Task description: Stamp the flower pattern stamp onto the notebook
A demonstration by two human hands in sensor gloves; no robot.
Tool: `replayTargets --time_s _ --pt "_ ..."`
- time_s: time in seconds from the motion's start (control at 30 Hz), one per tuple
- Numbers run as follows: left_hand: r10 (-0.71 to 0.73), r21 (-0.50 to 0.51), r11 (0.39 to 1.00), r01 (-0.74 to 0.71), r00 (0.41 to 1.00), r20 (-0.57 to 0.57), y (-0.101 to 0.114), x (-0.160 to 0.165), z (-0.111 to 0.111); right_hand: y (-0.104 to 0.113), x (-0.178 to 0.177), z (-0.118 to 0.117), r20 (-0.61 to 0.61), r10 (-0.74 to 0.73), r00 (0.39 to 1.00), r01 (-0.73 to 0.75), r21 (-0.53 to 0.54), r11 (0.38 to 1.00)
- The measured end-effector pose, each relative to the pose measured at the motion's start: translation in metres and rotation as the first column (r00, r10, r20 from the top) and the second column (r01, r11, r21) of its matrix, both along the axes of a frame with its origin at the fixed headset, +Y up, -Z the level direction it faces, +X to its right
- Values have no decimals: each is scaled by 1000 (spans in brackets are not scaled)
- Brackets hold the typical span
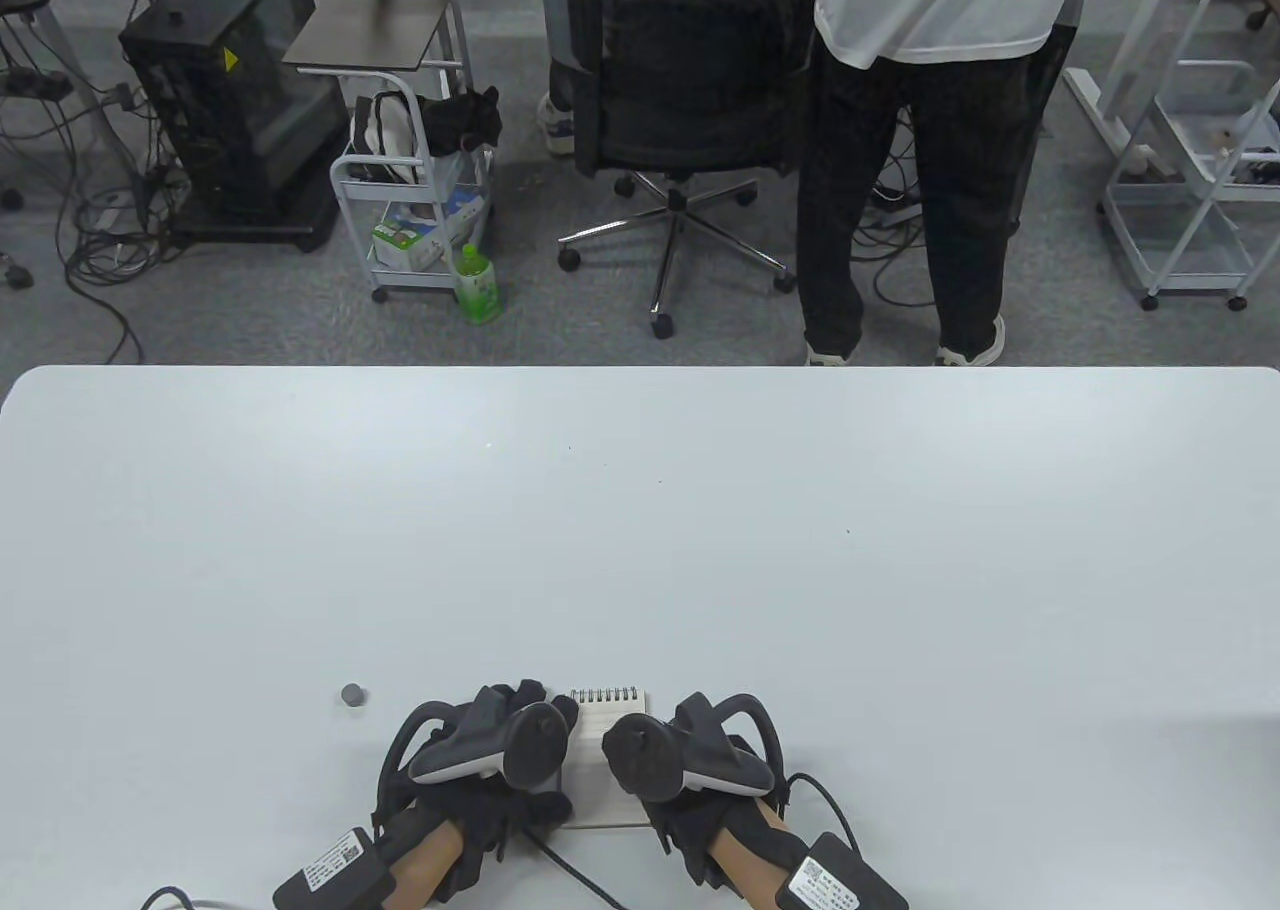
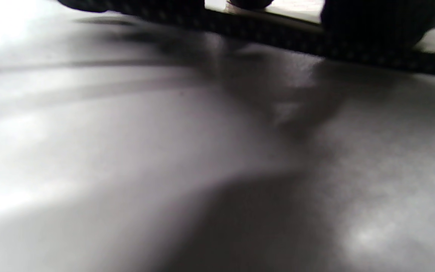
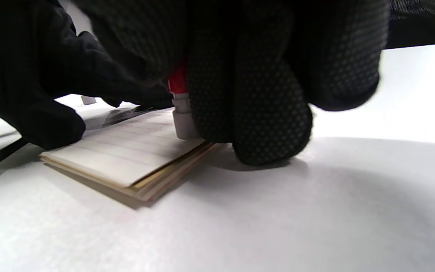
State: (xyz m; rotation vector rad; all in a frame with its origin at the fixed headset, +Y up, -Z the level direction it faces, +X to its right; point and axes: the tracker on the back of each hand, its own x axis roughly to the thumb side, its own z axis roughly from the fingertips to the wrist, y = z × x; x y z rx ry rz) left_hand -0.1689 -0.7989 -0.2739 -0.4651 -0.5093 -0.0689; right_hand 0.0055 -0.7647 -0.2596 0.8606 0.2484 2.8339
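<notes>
A small spiral-bound notebook (image 1: 604, 718) lies open on the white table near the front edge, between my two hands. In the right wrist view my right hand (image 3: 217, 75) grips a stamp (image 3: 181, 113) with a red body and a grey base, and its base stands on the lined page of the notebook (image 3: 127, 155) near the right edge. My left hand (image 1: 520, 750) rests on the notebook's left side and its fingers touch the page (image 3: 32, 113). The left wrist view shows only blurred table and glove edge.
A small grey round cap (image 1: 351, 694) lies on the table (image 1: 640, 510) left of my left hand. Beyond the far edge stand an office chair (image 1: 680, 100), a person (image 1: 920, 150) and a white cart (image 1: 420, 200). Cables trail from both wrists.
</notes>
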Motion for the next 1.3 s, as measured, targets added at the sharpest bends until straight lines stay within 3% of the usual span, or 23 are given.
replayTargets --time_s 0.47,0.6,0.67,0.73,0.87,0.93,1.03,1.3 --pt "5 -8 1000 -5 1000 -5 0 -1 0 8 -7 5 -17 101 995 -99 97 990" --pt "4 -4 1000 -4 1000 -4 0 -1 0 17 6 0 7 -17 1000 16 76 997" --pt "3 3 1000 -3 1000 0 0 -1 -1 26 21 -5 45 -155 987 151 80 985" --pt "7 4 1000 -7 1000 2 0 -1 -1 30 36 -10 99 -320 942 313 84 946" --pt "16 -1 1000 -16 1000 -1 0 -1 -1 30 77 -25 259 -683 683 691 72 719" --pt "18 -1 1000 -18 1000 -1 0 -1 -1 24 93 -30 337 -780 527 813 66 578" --pt "19 -3 1000 -19 1000 -1 0 -1 -1 12 108 -37 423 -823 378 899 45 436" --pt "56 -14 998 -56 998 -9 8 -7 -5 1 111 -41 468 -813 348 921 -7 390"
